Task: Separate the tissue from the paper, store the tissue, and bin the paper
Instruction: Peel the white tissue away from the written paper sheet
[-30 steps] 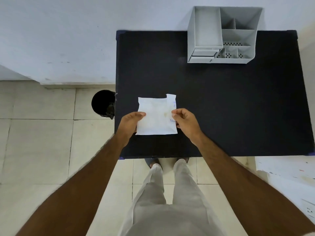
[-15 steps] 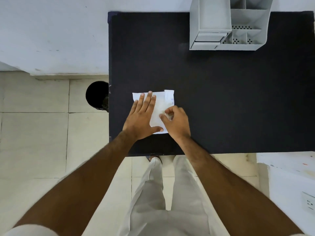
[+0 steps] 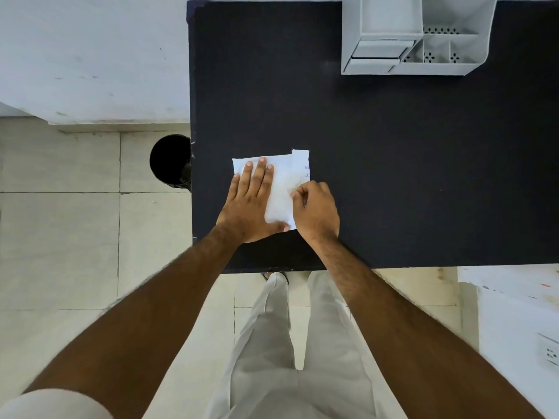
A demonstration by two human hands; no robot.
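Tissue (image 3: 281,189) lies flat between left hand (image 3: 249,207) and right hand (image 3: 316,211).

This looks like a plain room in a home or small office. A black counter (image 3: 393,176) stands against a bare white wall (image 3: 90,55), over a floor (image 3: 60,252) of pale square tiles with a skirting strip. A grey plastic desk organiser (image 3: 414,37) with several compartments sits at the counter's far edge. A round black bin (image 3: 169,160) stands on the floor just beside the counter, and a wall socket (image 3: 550,353) shows at the lower right.
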